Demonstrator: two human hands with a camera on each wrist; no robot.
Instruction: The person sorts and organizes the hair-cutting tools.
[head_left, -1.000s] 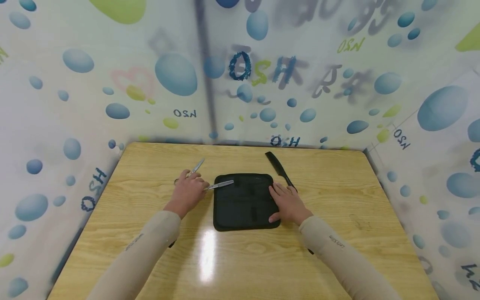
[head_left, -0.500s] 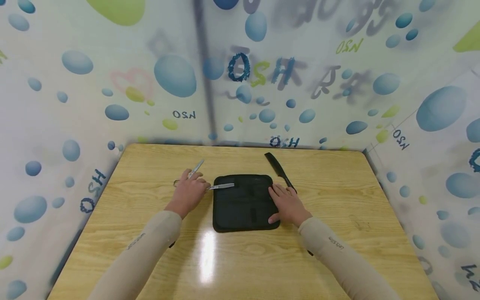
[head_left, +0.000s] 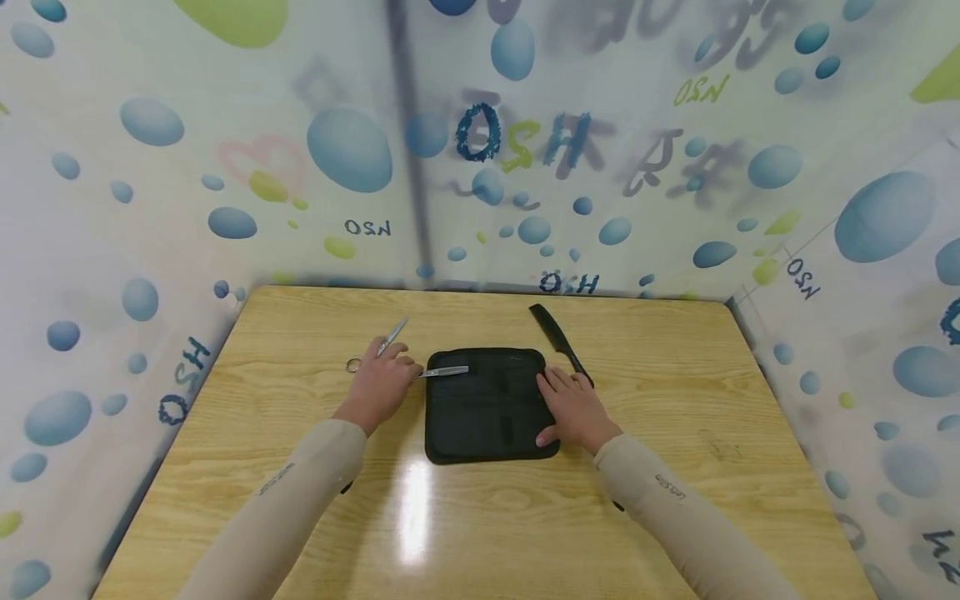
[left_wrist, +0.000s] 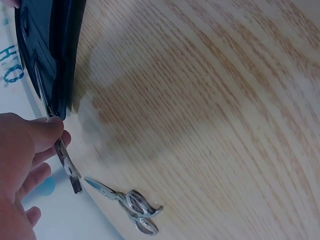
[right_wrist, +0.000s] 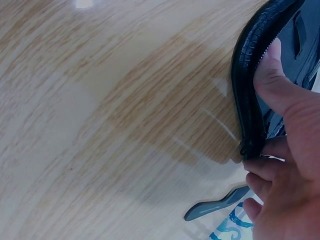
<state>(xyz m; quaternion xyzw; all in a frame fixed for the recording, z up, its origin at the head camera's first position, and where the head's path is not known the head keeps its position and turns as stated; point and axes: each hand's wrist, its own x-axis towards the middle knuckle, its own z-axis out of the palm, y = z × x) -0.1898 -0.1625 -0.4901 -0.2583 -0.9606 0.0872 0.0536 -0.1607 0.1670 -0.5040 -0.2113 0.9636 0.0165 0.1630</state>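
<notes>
A black zip case (head_left: 480,421) lies unfolded on the table, its elastic loops showing. At its left edge my left hand (head_left: 380,382) pinches a slim silver tool (head_left: 447,372) shaped like a straight razor, whose far part lies over the case. In the left wrist view thumb and fingertips hold the tool (left_wrist: 64,156) at its middle. Silver scissors (left_wrist: 132,205) rest on the table just beyond that hand, partly covered by it in the head view. My right hand (head_left: 576,408) grips the case's right edge; the right wrist view shows its thumb inside the zipped rim (right_wrist: 245,75).
A black comb (head_left: 553,332) with a slim handle lies behind the case's right corner, close to my right fingers. The wooden table (head_left: 690,375) ends at patterned walls (head_left: 480,208) at the back and both sides.
The silver tool has tipped slightly, so that its outer end lies more level across the case. Both hands have hardly moved; the case, scissors and comb stay in place.
</notes>
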